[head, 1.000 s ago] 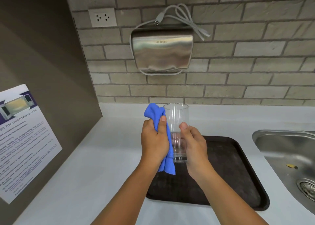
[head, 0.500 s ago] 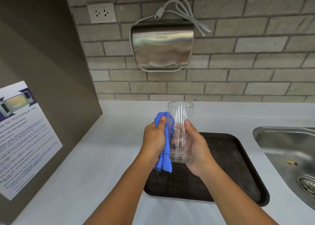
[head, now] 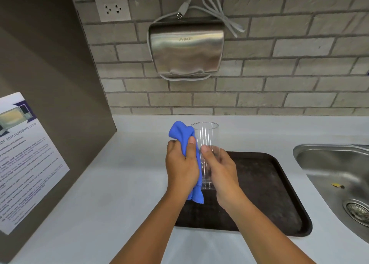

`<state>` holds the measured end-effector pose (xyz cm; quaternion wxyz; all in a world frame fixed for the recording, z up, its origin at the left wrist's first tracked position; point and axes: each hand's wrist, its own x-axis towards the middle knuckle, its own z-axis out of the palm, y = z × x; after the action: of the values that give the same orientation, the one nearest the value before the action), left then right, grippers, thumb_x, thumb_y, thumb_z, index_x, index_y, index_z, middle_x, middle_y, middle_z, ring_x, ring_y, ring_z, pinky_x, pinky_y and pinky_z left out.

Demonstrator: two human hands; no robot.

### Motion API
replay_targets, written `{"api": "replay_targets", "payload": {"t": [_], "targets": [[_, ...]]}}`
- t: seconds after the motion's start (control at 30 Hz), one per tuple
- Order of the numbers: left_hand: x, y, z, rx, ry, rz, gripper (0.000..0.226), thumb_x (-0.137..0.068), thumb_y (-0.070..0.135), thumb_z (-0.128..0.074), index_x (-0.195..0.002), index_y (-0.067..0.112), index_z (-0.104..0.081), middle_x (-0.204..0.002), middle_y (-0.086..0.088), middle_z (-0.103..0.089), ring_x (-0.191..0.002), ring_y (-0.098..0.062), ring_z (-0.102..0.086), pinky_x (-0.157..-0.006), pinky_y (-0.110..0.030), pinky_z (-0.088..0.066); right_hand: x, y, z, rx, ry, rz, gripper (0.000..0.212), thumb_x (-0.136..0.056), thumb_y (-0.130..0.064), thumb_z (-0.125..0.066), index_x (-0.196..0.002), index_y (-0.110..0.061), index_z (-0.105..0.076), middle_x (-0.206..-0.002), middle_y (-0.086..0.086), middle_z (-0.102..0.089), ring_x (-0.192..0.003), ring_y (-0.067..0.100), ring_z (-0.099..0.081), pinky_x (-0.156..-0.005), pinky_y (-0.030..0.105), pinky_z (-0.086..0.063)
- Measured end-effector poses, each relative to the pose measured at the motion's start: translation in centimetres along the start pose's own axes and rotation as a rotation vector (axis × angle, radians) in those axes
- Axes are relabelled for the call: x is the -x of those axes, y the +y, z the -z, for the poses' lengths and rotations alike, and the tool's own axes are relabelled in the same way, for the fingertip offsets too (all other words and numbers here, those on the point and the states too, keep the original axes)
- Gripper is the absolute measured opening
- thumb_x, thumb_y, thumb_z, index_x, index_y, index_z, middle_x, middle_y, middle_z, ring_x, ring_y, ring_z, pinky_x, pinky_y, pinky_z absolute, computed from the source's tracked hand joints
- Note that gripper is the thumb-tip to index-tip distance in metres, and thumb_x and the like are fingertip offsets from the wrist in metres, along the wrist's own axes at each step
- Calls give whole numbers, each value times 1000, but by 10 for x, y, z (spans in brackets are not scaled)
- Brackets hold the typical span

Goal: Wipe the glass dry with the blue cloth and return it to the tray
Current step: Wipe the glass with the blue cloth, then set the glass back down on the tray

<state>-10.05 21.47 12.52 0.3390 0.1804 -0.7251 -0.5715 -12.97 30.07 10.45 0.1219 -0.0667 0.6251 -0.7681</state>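
Note:
A tall clear glass (head: 205,136) stands upright in the air above the left part of the dark brown tray (head: 265,185). My right hand (head: 221,171) grips its lower half from the right. My left hand (head: 180,167) presses the blue cloth (head: 181,133) against the glass's left side; the cloth bunches above my fingers beside the rim and a tail hangs below my palm. The glass's base shows between my two hands.
A steel sink (head: 337,175) with a drain lies at the right. A metal hand dryer (head: 186,50) with a loose cord hangs on the brick wall, beside a wall socket (head: 112,9). A microwave notice (head: 26,159) is on the brown panel at left.
The cloth was low against the glass half a second ago; now it is bunched up beside the rim again. My right hand stays on the glass, which remains over the tray.

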Motion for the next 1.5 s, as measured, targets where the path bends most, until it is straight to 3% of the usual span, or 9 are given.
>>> {"api": "replay_targets", "payload": {"t": [0.13,0.27,0.43,0.53,0.63,0.73,0.83,1.17,1.5], "targets": [[7,3,0,-77,-5,-238,19,-96,25,-57,-77,23,-52,-81,6,-44,-67,-2,-51,-62,-11,-43,0,-2,1,-64,-14,4,68,-58,-64,-72,-106,-17,-70,-93,-1,-76,-89,18,-72,-83,38,-58],[-10,-1,8,55,-2,64,31,-96,29,-56,-75,8,-54,-67,-6,-52,-53,-6,-52,-49,-13,-44,1,-6,6,-187,-116,-39,55,-57,-64,-76,-92,-21,-76,-92,11,-73,-86,30,-69,-85,50,-56],[-8,-9,6,207,-88,300,33,-96,37,-56,-90,7,-69,-84,-23,-73,-69,-33,-70,-68,-48,-62,-4,-11,14,-258,-217,-104,84,-57,-61,-80,-116,-2,-67,-95,20,-67,-80,34,-65,-75,48,-55],[-8,-6,3,238,-130,297,30,-97,38,-54,-91,12,-69,-71,-8,-71,-60,-18,-69,-58,-34,-61,-7,-5,20,-301,-245,-103,78,-59,-51,-82,-116,-1,-63,-94,18,-67,-79,31,-68,-72,46,-58],[-10,-8,-1,234,-153,305,26,-96,37,-55,-94,16,-70,-82,-12,-72,-69,-22,-70,-65,-36,-61,-11,3,27,-255,-251,-38,61,-59,-23,-85,-114,-8,-63,-92,11,-71,-78,26,-72,-73,45,-60],[-11,-17,-2,245,-178,321,20,-95,32,-60,-96,16,-71,-97,-18,-74,-86,-32,-73,-78,-43,-62,-19,15,37,-173,-225,26,68,-54,-22,-84,-117,-12,-61,-86,5,-71,-83,23,-69,-84,46,-54],[-16,-27,-4,199,-190,312,16,-92,29,-64,-96,15,-71,-97,-15,-75,-90,-30,-72,-81,-40,-61,-24,30,48,-111,-201,41,72,-52,-20,-85,-119,-16,-59,-82,2,-69,-81,16,-69,-79,33,-56],[-20,-64,-11,104,-195,375,20,-94,28,-61,-101,10,-69,-99,-10,-74,-94,-25,-71,-84,-38,-57,-39,64,98,97,-43,27,76,-50,2,-83,-116,-25,-57,-109,9,-69,-107,23,-67,-85,33,-57],[-20,-74,-17,107,-210,380,22,-93,28,-62,-103,10,-70,-101,-11,-75,-95,-24,-71,-91,-46,-56,-47,67,125,245,96,26,74,-62,19,-78,-122,-15,-52,-102,0,-67,-90,11,-68,-76,26,-55]]}}
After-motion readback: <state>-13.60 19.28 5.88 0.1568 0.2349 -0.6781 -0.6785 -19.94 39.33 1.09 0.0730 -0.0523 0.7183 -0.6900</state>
